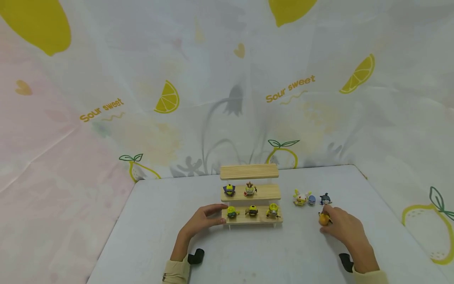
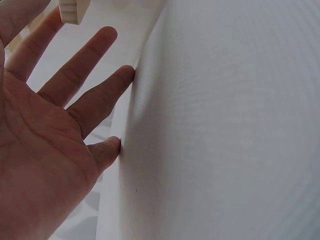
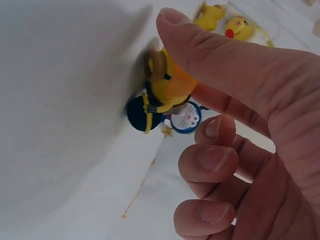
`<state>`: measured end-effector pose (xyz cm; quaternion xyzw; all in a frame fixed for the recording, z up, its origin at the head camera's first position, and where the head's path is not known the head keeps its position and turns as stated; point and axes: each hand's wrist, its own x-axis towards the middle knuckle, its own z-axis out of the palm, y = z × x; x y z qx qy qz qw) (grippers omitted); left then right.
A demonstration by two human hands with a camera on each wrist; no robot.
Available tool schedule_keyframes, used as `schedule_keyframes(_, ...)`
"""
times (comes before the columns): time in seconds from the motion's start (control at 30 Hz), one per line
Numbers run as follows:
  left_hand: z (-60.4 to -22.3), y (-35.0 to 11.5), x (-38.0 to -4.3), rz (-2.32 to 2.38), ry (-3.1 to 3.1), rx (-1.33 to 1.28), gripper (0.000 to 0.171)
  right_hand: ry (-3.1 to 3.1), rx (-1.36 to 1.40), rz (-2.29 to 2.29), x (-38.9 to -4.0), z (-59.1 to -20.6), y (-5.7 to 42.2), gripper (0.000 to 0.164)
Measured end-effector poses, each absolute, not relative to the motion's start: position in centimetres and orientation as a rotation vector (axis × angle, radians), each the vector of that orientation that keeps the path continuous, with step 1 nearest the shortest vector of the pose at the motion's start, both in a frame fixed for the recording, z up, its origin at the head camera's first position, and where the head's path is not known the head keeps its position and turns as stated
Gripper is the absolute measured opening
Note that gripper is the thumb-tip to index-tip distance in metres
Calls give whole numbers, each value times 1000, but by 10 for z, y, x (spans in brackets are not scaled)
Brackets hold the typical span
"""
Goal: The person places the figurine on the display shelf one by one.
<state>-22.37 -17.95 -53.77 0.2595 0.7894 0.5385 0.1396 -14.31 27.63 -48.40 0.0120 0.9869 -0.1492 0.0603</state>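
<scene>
The yellow figurine is between the thumb and forefinger of my right hand, pinched at the right side of the white table; I cannot tell whether it rests on the tabletop or is lifted slightly. My other right-hand fingers curl loosely beside it. Just beyond it is a dark-eared figure, and to the left of that a small blue figure beside a yellow-and-white figure.

My left hand is at the left end of the three-tier wooden rack, fingers spread, the forefinger against the bottom board; I cannot tell how firmly. On the middle board are a purple-caped figure and a hatted figure. On the bottom board are a green-and-yellow figure, a black-and-yellow figure and a goggled figure. Behind the table hangs a lemon-printed cloth.
</scene>
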Motion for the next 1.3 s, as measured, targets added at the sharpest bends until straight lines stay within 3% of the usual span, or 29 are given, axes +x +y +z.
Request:
schedule_keyframes(0.43,-538,-180,-224,1556,2273,749,47,2943,148,-433,-146,-490,278,56)
schedule_keyframes(1.3,-538,-179,-223,1547,2284,731,48,3090,155,-396,-143,-494,280,31)
